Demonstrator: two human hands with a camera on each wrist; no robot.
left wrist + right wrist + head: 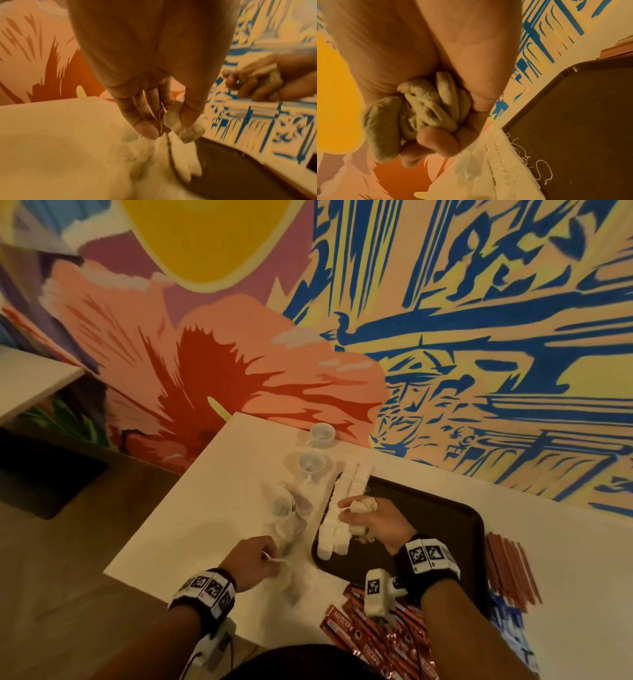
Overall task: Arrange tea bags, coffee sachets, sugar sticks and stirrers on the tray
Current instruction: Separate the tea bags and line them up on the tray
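Over tray [445, 518] at 3 o'clock: right hand [368, 517] clutching bunched tea bags [426, 108]. At 7 o'clock on tabletop [205, 508]: left hand [251, 561] pinching one tea bag [178, 124] above loose pile [291, 515].

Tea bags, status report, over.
Left hand pinches one tea bag. Right hand grips a bunch of tea bags over the tray. Nothing in the way.
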